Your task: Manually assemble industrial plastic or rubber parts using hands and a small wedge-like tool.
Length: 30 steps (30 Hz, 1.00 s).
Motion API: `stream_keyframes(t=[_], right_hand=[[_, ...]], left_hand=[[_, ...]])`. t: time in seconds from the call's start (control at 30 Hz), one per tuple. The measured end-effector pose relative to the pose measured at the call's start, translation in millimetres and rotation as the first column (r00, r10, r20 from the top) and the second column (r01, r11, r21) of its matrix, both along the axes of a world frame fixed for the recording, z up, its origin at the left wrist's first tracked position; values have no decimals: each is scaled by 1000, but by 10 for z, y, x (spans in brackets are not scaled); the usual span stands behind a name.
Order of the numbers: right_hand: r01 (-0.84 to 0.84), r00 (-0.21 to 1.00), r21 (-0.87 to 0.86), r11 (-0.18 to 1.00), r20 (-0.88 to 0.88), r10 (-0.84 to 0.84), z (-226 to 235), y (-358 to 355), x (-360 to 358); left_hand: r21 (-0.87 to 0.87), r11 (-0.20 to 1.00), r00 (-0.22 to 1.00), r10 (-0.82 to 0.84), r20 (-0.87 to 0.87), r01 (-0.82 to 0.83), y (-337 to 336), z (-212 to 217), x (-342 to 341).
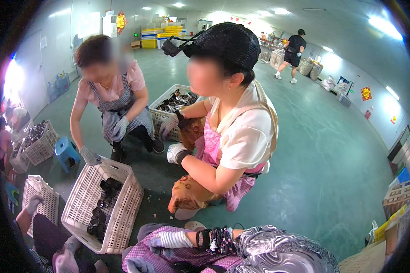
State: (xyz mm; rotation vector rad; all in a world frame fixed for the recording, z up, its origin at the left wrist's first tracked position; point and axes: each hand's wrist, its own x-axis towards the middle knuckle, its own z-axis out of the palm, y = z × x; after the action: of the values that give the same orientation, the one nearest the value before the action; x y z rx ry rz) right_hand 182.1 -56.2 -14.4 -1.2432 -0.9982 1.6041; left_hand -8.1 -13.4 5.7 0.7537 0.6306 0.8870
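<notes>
At the bottom edge, my right hand (pixel 171 241), in a striped grey-and-white glove, rests on a pink checked apron (pixel 143 243) over my lap. Its fingers lie loosely on the cloth with nothing in them. My left hand (pixel 139 265), also gloved, is close beside it and partly cut off by the frame, so its fingers cannot be made out. Ahead and to the left of my hands stands a white slatted crate (pixel 128 207), tilted in view, with several dark, shiny parts (pixel 104 195) along its bottom. Neither hand touches it.
A person in a pink shirt grips the crate's far rim with a gloved hand (pixel 90 155). Another person in a black cap squats (pixel 234 136) beside a second filled crate (pixel 161 120). At lower left are another worker's glove (pixel 33 204), a smaller crate (pixel 41 195) and a blue stool (pixel 66 150).
</notes>
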Motion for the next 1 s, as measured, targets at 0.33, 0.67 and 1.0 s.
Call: stream_keyframes(t=[0.33, 0.67, 1.0], right_hand=[[17, 999, -59, 998, -37, -19, 59, 20, -38], [5, 971, 133, 991, 235, -37, 108, -10, -25], [-26, 1000, -18, 999, 9, 26, -197, 1, -103]], left_hand=[[-38, 999, 998, -33, 52, 35, 44, -79, -32], [-5, 1000, 1000, -16, -18, 16, 42, -90, -57], [-6, 1000, 1000, -19, -3, 19, -50, -40, -80]])
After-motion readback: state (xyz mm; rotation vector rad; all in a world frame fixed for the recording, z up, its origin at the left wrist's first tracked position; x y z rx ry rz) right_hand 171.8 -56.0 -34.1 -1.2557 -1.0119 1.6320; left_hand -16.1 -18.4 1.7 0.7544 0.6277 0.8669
